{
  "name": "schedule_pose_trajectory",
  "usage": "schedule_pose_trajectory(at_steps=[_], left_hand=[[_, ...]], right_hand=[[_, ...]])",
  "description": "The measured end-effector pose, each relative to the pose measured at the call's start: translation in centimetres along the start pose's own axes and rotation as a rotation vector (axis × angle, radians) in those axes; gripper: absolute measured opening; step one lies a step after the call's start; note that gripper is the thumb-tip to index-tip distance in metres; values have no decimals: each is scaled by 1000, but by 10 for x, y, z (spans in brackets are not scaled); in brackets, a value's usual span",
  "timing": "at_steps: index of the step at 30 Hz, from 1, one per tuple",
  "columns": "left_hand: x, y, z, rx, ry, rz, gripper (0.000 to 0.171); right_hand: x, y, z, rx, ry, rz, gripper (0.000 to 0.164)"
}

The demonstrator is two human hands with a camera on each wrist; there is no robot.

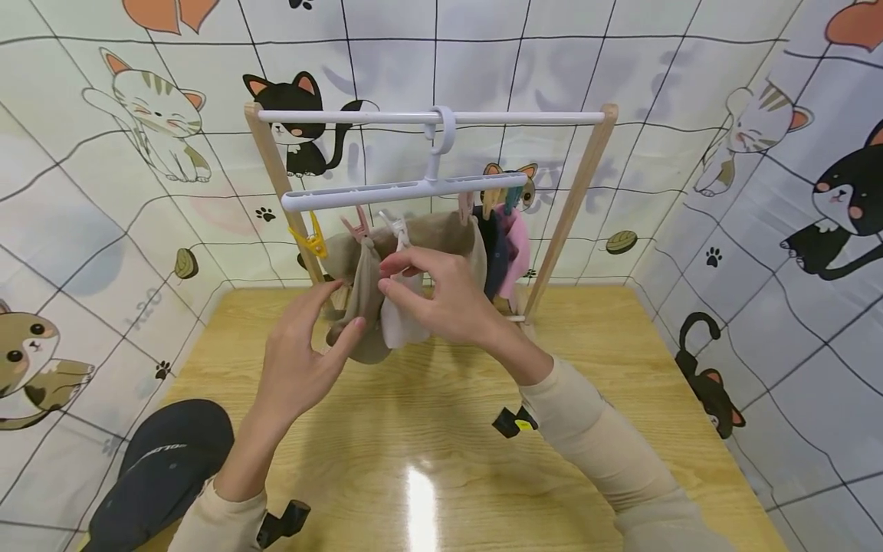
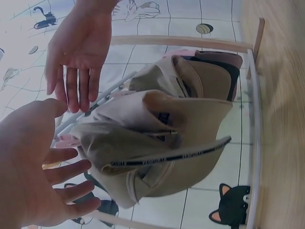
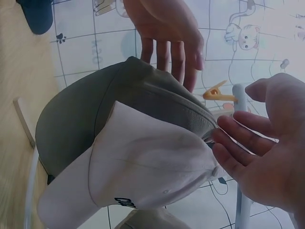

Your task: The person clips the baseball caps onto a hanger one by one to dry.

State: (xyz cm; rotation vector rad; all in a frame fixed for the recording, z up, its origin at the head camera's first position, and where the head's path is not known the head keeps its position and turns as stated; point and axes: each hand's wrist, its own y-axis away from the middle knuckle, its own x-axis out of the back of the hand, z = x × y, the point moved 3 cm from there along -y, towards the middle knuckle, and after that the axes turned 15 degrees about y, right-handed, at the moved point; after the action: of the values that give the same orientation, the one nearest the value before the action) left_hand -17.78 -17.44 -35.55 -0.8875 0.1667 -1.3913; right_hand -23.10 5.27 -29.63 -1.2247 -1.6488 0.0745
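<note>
Several baseball caps hang by clothespins from a white clip hanger [image 1: 359, 195]. A grey-green cap [image 3: 71, 119] hangs under a pink clothespin [image 1: 357, 225], with a pale cap [image 3: 147, 152] beside it under a white clothespin [image 1: 395, 224]. My left hand [image 1: 297, 353] is at the grey-green cap's left, fingers spread and thumb apart, holding nothing. My right hand [image 1: 448, 295] is in front of the pale cap, thumb and forefinger bent with a gap between them. In the right wrist view its fingertips are right at the caps' back edges, just below the hanger.
The hanger hooks over the white rod [image 1: 545, 118] of a wood-sided rack [image 1: 579, 192]. A bare yellow clothespin [image 1: 313, 239] hangs at its left end. Further right hang a navy cap [image 1: 491, 257] and a pink cap [image 1: 513, 249]. A black cap [image 1: 169, 475] lies at the table's left.
</note>
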Motion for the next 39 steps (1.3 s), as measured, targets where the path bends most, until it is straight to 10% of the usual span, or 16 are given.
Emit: schedule_pose_trajectory(at_steps=[39], left_hand=[[151,102,-46,312,-273,-84,73]], right_hand=[[-36,-30,-31,12,-127,1,53]])
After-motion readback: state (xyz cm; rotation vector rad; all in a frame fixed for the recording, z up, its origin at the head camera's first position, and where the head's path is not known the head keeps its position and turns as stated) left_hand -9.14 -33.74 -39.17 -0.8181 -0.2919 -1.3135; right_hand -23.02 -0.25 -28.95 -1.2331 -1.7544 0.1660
